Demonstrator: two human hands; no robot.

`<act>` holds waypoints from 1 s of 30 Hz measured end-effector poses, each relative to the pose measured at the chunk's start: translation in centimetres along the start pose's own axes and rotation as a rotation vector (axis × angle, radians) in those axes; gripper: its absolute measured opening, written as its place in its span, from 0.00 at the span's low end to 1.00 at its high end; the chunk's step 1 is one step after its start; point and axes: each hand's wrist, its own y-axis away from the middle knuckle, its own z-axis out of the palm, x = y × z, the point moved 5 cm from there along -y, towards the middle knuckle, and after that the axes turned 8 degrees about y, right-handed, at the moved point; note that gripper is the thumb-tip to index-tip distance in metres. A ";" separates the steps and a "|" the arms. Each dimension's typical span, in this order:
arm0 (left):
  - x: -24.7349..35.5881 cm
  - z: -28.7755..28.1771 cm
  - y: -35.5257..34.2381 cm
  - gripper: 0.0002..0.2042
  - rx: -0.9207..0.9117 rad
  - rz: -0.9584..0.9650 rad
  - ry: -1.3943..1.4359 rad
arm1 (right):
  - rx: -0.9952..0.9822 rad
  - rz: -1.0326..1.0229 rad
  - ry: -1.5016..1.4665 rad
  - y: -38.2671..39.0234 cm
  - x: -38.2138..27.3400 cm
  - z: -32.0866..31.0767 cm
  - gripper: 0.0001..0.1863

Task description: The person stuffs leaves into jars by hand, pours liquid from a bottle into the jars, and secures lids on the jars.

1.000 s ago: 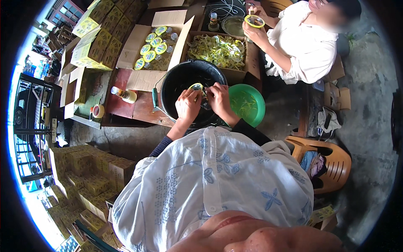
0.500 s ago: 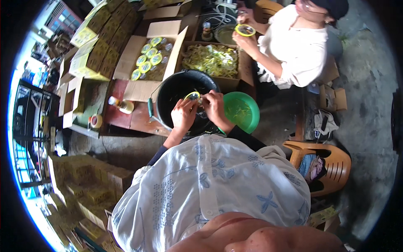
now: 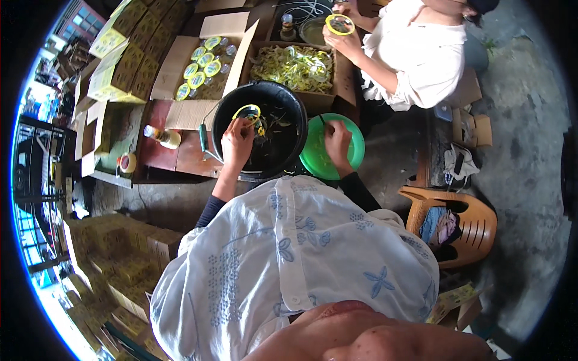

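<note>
My left hand [image 3: 237, 141] is closed on a yellow-rimmed cup [image 3: 247, 109] with yellow scraps at its lower side, over the black bucket [image 3: 280, 147]. The bucket's green handle grip [image 3: 203, 137] hangs at its left side. My right hand [image 3: 337, 141] is over the green basin [image 3: 312, 161], which has bits of yellow scrap in it. Its fingers are curled on a thin dark thing [image 3: 323, 119], too small to name.
Behind stand an open carton [image 3: 165, 81] of yellow-lidded cups and a carton [image 3: 343, 96] of scraps. A co-worker [image 3: 409, 54] holds another cup. Stacked boxes [image 3: 126, 66], a bottle [image 3: 165, 137], a tape roll [image 3: 127, 162] and a chair [image 3: 481, 225] surround the workplace.
My right hand has left the cup and moved right to the green basin. My left hand still holds the cup in the bucket, now a little left. The view has shifted slightly.
</note>
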 end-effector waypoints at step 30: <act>2.3 2.8 0.2 0.06 -0.050 -0.046 0.249 | -0.135 -0.385 -0.177 -2.8 -14.3 0.6 0.10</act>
